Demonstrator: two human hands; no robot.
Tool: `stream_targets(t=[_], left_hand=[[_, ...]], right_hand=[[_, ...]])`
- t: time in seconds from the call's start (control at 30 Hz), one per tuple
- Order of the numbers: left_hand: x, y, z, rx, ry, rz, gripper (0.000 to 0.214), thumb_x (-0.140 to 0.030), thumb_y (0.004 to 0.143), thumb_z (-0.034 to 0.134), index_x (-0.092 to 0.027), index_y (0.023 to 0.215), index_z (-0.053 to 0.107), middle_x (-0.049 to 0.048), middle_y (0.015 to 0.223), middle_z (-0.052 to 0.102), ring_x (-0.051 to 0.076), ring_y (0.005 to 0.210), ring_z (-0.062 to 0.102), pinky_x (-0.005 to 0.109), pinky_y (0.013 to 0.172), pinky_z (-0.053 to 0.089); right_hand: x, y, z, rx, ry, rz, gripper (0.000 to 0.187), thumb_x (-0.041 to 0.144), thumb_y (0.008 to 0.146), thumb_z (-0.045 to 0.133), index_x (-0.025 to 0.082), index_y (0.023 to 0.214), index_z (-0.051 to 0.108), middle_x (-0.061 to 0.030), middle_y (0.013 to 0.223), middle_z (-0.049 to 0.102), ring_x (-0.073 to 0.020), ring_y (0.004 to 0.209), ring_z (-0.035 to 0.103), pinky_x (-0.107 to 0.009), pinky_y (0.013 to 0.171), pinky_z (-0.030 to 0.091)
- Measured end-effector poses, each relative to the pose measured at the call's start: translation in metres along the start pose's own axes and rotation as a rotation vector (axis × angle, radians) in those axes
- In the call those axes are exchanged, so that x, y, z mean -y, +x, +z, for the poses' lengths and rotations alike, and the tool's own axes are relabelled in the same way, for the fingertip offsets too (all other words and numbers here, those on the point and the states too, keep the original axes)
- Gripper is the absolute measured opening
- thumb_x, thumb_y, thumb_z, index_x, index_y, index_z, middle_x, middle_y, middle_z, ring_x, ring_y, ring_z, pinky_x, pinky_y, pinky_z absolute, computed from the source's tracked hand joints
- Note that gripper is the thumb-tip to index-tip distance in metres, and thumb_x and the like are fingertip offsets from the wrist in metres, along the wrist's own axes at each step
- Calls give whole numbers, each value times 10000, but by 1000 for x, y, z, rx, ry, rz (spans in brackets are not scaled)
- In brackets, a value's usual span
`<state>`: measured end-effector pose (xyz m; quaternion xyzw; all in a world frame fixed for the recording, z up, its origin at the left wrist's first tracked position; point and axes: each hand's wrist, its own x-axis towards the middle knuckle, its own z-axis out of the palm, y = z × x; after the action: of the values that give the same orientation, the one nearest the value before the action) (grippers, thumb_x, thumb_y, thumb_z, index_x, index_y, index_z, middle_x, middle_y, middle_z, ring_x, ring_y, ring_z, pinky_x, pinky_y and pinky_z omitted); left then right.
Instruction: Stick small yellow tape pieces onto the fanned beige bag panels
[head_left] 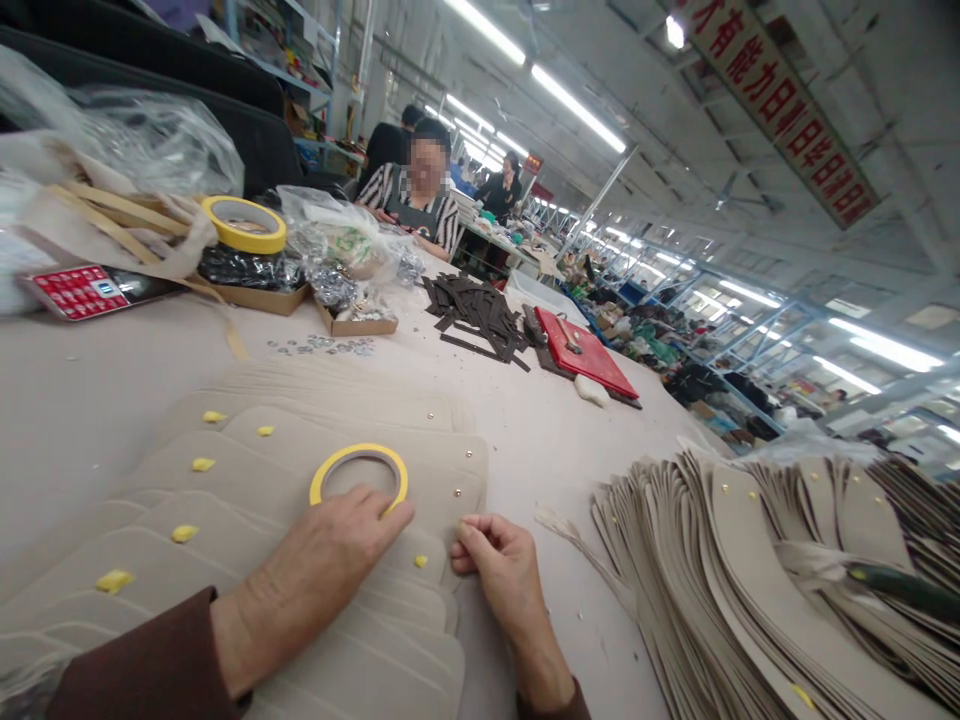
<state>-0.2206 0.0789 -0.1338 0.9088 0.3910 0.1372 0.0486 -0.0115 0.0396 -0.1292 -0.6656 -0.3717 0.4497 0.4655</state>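
Note:
My left hand [319,555] is closed on the near side of a roll of yellow tape [319,476], which rests over overlapping beige panels [409,465]. Small yellow tape pieces [184,534] are stuck on these panels, and a few metal studs [469,454] show near their right edges. At the right edge of the panels, my right hand [502,570] has thumb and forefinger pinched together. Whatever lies between those fingertips, if anything, is too small or hidden to make out. Another yellow tape piece [421,561] sits between my two hands.
Stacked beige strips [675,580] fan out at right. Dark strips [480,310] and a red board [589,355] lie farther back. A second tape roll [244,225], plastic bags and small boxes crowd the left. A person [420,200] sits across the table.

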Motion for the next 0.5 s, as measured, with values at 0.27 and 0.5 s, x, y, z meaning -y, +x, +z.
stream_targets(t=[0.27,0.5], left_hand=[[-3,-5,1,85,-125,14,326,35,820,425,-206,919,621,55,910,650,242,813,558,379,753,422],[-6,-4,-8,187,-138,11,365,45,828,399,-195,975,630,78,968,654,274,867,567,432,785,446]], right_hand=[[-5,3,-3,109,-71,35,376,473,657,772,116,723,674,-13,543,662,-93,433,580,-191,466,480],[-1,-11,-2,182,-398,-58,129,204,731,625,129,655,697,29,511,608,-80,455,507,-164,442,369]])
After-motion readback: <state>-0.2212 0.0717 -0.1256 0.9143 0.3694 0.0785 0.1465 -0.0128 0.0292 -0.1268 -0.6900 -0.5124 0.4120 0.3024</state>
